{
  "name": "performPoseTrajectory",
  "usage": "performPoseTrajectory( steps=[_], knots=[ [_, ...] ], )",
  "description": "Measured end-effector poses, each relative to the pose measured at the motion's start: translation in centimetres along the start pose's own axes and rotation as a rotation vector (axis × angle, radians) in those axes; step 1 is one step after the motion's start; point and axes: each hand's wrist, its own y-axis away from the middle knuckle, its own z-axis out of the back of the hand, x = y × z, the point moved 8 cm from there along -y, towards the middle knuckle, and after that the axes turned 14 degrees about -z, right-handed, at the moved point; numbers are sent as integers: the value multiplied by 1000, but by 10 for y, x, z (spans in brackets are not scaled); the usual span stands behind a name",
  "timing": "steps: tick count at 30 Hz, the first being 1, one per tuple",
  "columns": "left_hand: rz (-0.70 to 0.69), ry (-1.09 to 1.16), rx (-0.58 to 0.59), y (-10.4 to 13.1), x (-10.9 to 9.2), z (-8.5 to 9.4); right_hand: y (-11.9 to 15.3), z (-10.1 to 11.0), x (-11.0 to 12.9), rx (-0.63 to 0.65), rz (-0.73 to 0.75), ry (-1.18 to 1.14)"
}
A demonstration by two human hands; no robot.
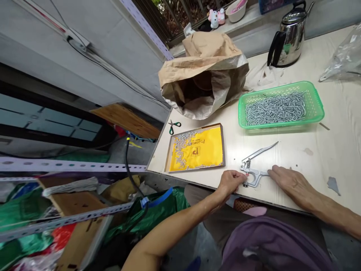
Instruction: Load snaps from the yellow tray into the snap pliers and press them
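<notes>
A grey metal hand tool (258, 176) with a spring and a long lever lies on the table near its front edge. My left hand (231, 181) is closed at the tool's left side, its fingertips pinched near a small reddish part; what they hold is too small to make out. My right hand (289, 183) rests at the tool's right end, fingers together on the grey handle. Left of the tool sits a shallow tray (223, 150) with a yellow sheet (210, 148) and many small metal pins (182, 145). Behind the tool is a green basket (317, 107) holding many similar pins (276, 109).
Green-handled scissors (174, 126) lie behind the tray. A large open paper sack (203, 75) stands at the back, a steel kettle (290, 35) at the back right, and a clear plastic bag (344, 58) at the far right. The table's front edge runs just below my hands.
</notes>
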Motion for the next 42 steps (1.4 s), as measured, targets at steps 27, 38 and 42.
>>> performPoseTrajectory(
  steps=[27,38,42],
  knots=[
    [96,-112,72,6,7,-4,-42,-11,-39,82,29,61],
    [91,-103,59,9,5,-5,-45,1,-31,140,4,41],
    [55,-202,93,12,11,-3,-43,4,-27,136,25,54]
  ],
)
